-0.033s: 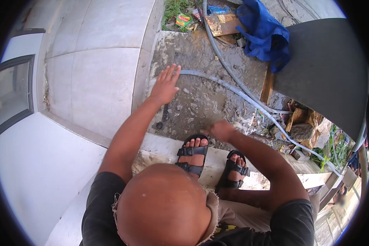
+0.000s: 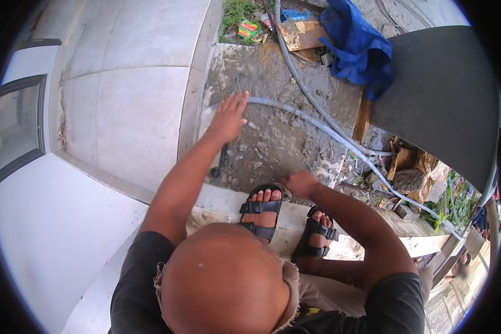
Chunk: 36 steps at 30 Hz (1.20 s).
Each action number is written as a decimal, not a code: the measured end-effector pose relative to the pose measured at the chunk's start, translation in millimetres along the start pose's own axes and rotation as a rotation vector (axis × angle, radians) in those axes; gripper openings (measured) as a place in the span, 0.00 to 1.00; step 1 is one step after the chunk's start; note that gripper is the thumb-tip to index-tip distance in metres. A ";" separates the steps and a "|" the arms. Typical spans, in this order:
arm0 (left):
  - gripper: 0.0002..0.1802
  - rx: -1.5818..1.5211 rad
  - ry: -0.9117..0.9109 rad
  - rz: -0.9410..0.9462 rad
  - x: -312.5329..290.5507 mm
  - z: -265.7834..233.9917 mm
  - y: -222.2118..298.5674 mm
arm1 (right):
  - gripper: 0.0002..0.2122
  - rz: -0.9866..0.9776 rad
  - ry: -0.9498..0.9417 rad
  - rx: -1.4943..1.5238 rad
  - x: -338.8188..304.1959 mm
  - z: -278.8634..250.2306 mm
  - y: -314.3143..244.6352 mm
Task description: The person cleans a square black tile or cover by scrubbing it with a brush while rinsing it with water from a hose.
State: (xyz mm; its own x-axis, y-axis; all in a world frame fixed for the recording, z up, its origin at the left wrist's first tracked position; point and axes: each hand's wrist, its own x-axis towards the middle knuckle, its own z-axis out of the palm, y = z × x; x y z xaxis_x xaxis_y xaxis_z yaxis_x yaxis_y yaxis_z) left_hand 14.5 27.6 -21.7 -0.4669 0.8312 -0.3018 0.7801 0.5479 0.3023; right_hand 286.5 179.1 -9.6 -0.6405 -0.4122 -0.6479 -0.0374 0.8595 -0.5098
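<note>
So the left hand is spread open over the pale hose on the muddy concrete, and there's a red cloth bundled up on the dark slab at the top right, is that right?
Not quite: the cloth bundled on the dark slab is blue, not red, as the head view shows. The rest holds: the left hand is spread open over the pale hose on the muddy concrete.

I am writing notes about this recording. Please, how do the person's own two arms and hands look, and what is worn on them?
Both forearms are bare from the short black sleeves of a shirt down to the fingers. The left hand and the right hand wear no gloves. No watch, ring or bracelet is visible on either. The right hand's fingers are slightly blurred.
</note>
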 end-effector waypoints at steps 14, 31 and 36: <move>0.11 -0.797 0.062 -0.237 11.4 -2.7 76.6 | 0.15 0.442 0.661 0.221 13.2 -37.3 29.2; 0.11 -1.189 -0.234 -0.215 -19.6 -107.5 125.8 | 0.13 0.308 0.590 0.522 70.0 -68.2 7.6; 0.12 -1.215 -0.299 -0.241 -22.4 -131.2 151.1 | 0.11 0.276 0.555 0.335 66.2 -5.8 16.0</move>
State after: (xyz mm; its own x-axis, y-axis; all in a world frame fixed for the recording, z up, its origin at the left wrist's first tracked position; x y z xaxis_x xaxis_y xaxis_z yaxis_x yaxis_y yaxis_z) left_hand 88.2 104.1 149.4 -0.3080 0.7324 -0.6072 -0.2669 0.5461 0.7941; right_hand 239.0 167.3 -57.4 -0.8928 0.0992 -0.4395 0.3636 0.7346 -0.5728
